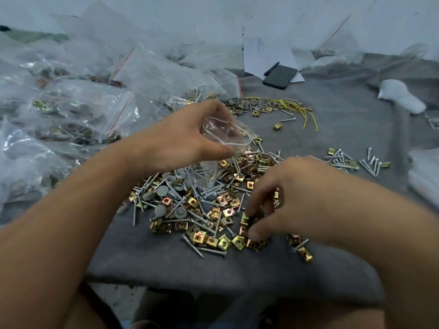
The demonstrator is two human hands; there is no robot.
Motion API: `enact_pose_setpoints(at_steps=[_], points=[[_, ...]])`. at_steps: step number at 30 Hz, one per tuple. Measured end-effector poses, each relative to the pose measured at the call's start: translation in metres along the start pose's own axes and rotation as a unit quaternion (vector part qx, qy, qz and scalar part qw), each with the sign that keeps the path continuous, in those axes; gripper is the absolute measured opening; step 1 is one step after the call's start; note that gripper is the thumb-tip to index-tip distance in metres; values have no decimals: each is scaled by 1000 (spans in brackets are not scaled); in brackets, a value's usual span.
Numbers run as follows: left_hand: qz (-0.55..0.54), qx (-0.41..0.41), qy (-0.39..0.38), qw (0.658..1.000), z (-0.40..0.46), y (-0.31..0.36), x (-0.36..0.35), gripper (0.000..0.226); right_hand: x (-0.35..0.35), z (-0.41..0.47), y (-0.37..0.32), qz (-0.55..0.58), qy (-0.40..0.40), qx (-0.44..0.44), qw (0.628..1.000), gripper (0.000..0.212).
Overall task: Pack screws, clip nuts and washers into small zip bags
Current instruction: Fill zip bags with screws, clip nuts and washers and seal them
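Bag (223, 136) hangs long axis down, mouth up and open, pinched by left hand (187, 138); right hand (285, 195) pinches clip nuts (251, 220).

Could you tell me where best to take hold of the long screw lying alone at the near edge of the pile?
Probably pinch the long screw mid-shank from straight above: it lies flat on the grey cloth, with bare cloth on both sides of the shank.
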State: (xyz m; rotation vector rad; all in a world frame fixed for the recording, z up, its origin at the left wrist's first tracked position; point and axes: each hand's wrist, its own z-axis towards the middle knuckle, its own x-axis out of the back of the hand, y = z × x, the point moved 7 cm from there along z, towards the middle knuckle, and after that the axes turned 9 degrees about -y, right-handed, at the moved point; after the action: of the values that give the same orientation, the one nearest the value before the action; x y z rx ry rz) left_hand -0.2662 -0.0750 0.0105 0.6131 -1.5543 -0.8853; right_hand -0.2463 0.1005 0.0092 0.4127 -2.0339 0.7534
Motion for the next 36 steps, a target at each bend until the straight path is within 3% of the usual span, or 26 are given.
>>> enact_pose_setpoints(at_steps=[6,10,15,19,29,32,36], points=[[-18,-5,-6,1000,-2,1,0,44,-3,10,0,-36,33,-51,997,41],[0,-14,-10,1000,-3,5,1,53,-1,20,5,-18,53,-26,998,22],[-6,-28,1,1000,-5,7,2,51,-1,25,21,142,44,38,988,17],[0,-30,3,1000,-4,7,4,47,14,11,24,338,90,168,922,21],[2,-39,-40,998,-3,9,-4,47,39,-2,28,526,211,342,750,28],[8,-38,-41,998,-3,10,-4,48,42,-3,25,535,235,362,726,29],[1,-38,-50,998,-2,9,-6,48,44,-5,22,510,270,367,729,32]])
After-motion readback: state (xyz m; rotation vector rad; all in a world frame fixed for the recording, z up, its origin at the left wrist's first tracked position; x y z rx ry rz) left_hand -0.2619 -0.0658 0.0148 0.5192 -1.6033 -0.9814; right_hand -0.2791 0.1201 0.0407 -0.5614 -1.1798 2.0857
